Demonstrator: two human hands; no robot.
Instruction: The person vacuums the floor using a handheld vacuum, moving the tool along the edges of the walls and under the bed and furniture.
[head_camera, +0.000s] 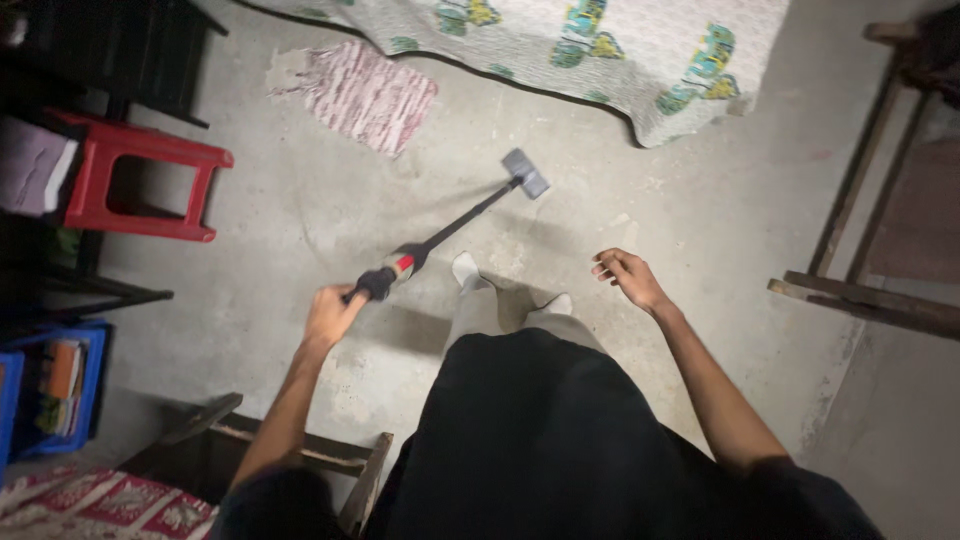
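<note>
— What is the person holding?

— A stick vacuum (455, 228), black with a red band near the handle. The left hand (330, 312) is closed tight round the grip, and the wand slants away and to the right so its grey floor head (525, 172) lies flat on the concrete floor (300, 210), a little beyond the person's feet.

— And the other hand?

— The right hand (628, 276) hangs free out to the right, fingers loosely spread and half curled, holding nothing. It looks held out for balance, as I judge it.

— What lies around the head?

— Just beyond it, to the left, a small pink and white striped rug (365, 95). Farther off, a pale quilt (600, 50) printed with green and yellow shapes spreads across the far floor, its edge near the head but not touching it.

— Anything at the sides?

— A red plastic stool (140, 180) at the far left, with a blue crate (90, 385) of books nearer. Dark wooden furniture frames (860, 290) stand on the right. The person's socked feet (468, 268) point toward the vacuum head.
</note>
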